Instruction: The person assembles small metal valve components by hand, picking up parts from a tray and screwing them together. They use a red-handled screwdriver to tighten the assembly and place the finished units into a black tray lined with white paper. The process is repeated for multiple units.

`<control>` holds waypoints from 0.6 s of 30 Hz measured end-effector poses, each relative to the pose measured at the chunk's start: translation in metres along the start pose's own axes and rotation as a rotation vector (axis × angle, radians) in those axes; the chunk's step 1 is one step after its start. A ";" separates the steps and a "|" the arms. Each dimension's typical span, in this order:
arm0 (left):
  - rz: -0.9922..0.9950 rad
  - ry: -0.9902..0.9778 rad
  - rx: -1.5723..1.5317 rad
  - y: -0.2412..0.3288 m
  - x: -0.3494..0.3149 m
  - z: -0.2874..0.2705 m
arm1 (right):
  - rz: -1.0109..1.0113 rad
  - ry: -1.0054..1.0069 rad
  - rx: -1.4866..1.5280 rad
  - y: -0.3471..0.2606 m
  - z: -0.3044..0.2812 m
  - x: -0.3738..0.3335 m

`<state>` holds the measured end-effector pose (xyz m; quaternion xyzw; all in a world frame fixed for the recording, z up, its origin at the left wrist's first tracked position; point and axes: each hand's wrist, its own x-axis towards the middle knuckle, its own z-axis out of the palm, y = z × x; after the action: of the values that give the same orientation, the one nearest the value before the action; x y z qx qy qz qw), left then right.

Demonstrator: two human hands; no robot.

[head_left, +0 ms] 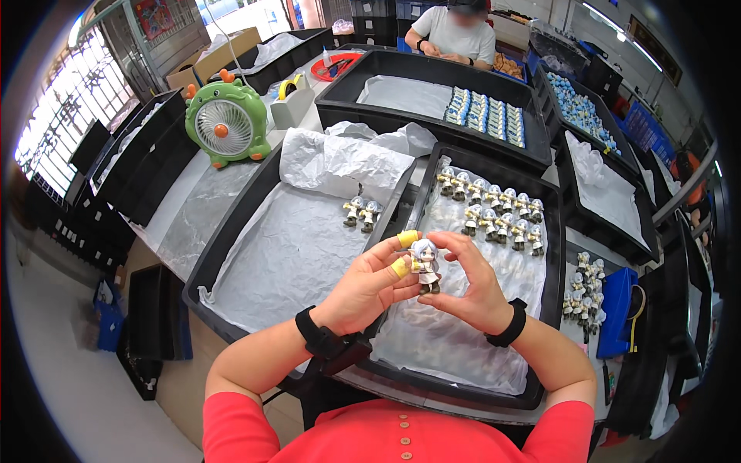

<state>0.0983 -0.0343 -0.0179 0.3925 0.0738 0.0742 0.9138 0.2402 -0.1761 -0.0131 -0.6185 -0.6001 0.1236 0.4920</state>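
Note:
Between my two hands, over the right-hand tray, a small figurine [425, 267] with pale hair, a white outfit and dark boots is held upright. My left hand [380, 274], with yellow tape on thumb and index finger, grips its left side. My right hand [471, 289] curves round the other side, fingers at its head and thumb by its feet. Two like figurines [363, 214] lie on white paper in the left black tray [224, 224]. Rows of the same kind [494, 207] fill the far part of the right black tray [552, 289].
A green fan [225, 123] stands at the left beside a tape dispenser [292, 104]. Behind the trays, a large black tray [401, 65] holds rows of blue-and-white pieces. More figurines [584, 289] are heaped at the right near a blue holder [616, 312]. Another person [455, 35] sits across.

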 end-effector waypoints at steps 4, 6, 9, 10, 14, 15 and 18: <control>-0.028 0.002 0.002 0.001 0.001 -0.002 | 0.038 -0.005 0.042 0.001 0.002 0.001; -0.040 0.002 0.012 0.001 0.001 -0.002 | 0.053 -0.012 0.042 0.001 0.002 0.001; -0.041 0.001 0.002 0.002 0.000 -0.001 | 0.062 -0.009 0.047 -0.001 0.002 0.000; -0.046 0.003 -0.007 0.001 0.000 -0.002 | 0.063 -0.005 0.048 -0.001 0.002 0.000; -0.009 0.144 0.107 -0.001 -0.002 0.000 | -0.117 0.092 -0.202 -0.006 0.006 0.000; 0.014 0.212 0.174 -0.001 -0.004 0.003 | -0.198 0.107 -0.315 -0.005 0.007 0.000; 0.026 0.083 0.250 0.001 -0.007 0.010 | -0.370 0.120 -0.529 -0.004 0.011 -0.002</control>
<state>0.0930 -0.0417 -0.0099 0.5008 0.1154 0.0923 0.8529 0.2287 -0.1735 -0.0163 -0.6116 -0.6834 -0.1647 0.3630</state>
